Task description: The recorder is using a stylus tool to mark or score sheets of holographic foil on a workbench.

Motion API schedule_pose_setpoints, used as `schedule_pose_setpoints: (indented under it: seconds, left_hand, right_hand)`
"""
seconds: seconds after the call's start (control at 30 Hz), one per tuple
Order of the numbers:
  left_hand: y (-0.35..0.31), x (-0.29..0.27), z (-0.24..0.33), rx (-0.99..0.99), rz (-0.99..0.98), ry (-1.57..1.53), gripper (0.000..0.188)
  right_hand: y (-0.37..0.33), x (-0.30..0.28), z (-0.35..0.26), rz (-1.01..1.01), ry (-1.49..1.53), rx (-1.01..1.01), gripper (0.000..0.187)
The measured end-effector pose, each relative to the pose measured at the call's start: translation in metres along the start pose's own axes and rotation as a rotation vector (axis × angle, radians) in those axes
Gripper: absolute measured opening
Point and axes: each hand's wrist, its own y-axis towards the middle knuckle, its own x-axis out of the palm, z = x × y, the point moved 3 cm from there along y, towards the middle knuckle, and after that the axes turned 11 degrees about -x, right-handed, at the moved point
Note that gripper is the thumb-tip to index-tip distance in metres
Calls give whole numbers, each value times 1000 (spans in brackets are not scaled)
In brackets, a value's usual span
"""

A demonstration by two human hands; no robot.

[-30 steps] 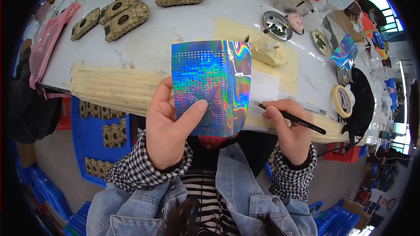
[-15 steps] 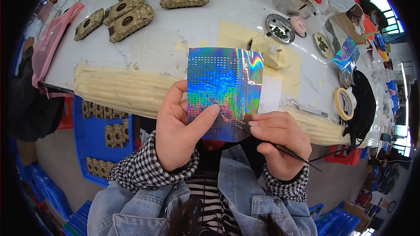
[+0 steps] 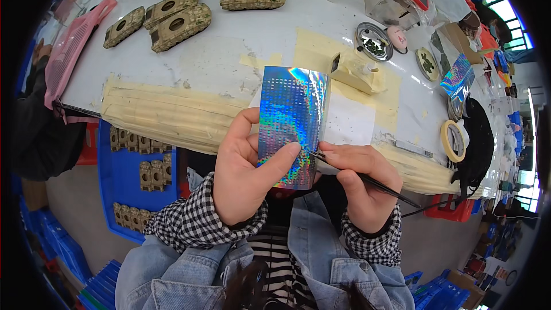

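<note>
A shiny rainbow-foil sticker sheet, covered in rows of small marks, is held upright in front of me. My left hand grips its left side, thumb flat on the front and fingers behind. In my right hand, pinched between thumb and fingers, is a pair of slim dark tweezers. The tips meet the lower right part of the sheet beside my left thumb. Whether they hold a sticker is too small to tell. Behind the sheet, white paper lies on the table.
Several camouflage tank hulls stand at the far left. A blue tray below the table edge carries more. To the right are a round metal dish of small green parts, a tape-wrapped block and a masking tape roll.
The sheet has turned, so it looks narrower, and shifted slightly right with my left hand. The tweezers' tips have moved left and up, close to my left thumb. The view has shifted slightly.
</note>
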Motion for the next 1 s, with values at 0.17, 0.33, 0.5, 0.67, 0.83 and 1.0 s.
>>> schedule_pose_setpoints:
  seconds: [0.17, 0.33, 0.5, 0.67, 0.83, 1.0]
  left_hand:
    - [-1, 0, 0, -18, 16, -16, 42]
    - [0, 2, 0, -26, 14, -44, 42]
    - [0, 3, -1, -24, 6, -60, 42]
    - [2, -2, -7, 23, 23, -13, 42]
    - [1, -2, -6, 29, 21, -16, 41]
    - [1, -1, -6, 36, 10, -36, 41]
  right_hand:
    - [0, -1, 2, -14, -3, -15, 17]
    - [3, -1, 2, -22, -3, 1, 17]
    - [3, -1, 2, 4, 27, 40, 16]
    - [2, 1, 2, 39, 87, 125, 14]
    - [1, 0, 6, 52, 185, 158, 15]
    - [-3, 1, 11, 97, 269, 175, 16]
